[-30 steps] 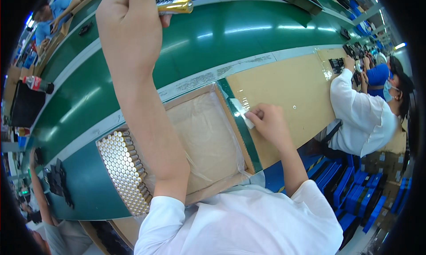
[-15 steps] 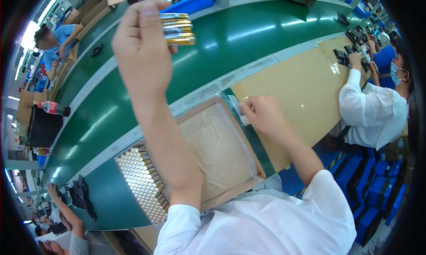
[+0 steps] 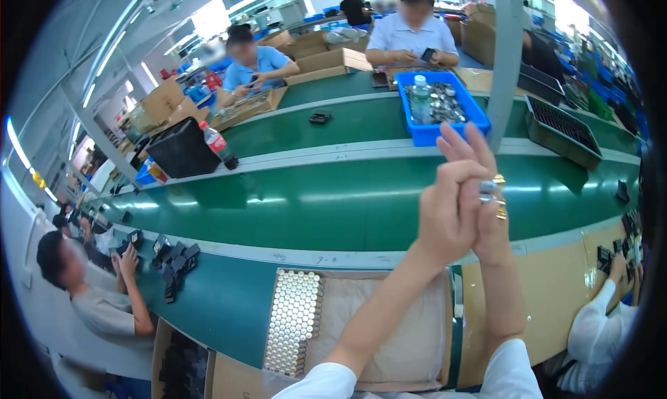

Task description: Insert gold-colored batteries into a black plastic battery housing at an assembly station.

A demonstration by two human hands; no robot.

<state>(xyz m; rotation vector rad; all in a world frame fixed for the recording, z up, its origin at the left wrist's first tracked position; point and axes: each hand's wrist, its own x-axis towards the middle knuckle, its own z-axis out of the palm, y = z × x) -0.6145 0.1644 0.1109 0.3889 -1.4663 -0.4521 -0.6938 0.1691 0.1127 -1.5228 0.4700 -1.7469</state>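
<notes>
In front of me, raised above the green conveyor, both my hands are together. My left hand (image 3: 447, 208) is closed around a few gold and silver batteries (image 3: 499, 209), whose ends stick out to the right of its fingers. Close against it stands my right hand (image 3: 489, 234), with fingers stretched up and spread; its palm is beside the batteries. How far it touches them is partly hidden by the left hand. Below my arms is a shallow cardboard box (image 3: 446, 329) lined with brown paper, with upright batteries (image 3: 295, 316) in close rows along its left side.
A green conveyor (image 3: 313, 204) runs across ahead. Beyond it are a blue bin (image 3: 445, 140) with metal parts and a bottle, a grey post (image 3: 505, 65) and a dark tray (image 3: 563, 131). Black parts (image 3: 174, 263) lie left. Co-workers sit left, right and across.
My view has swung, bringing the far side of the conveyor into sight. The right hand has left the box's right edge and come up against the left hand, which still holds batteries.
</notes>
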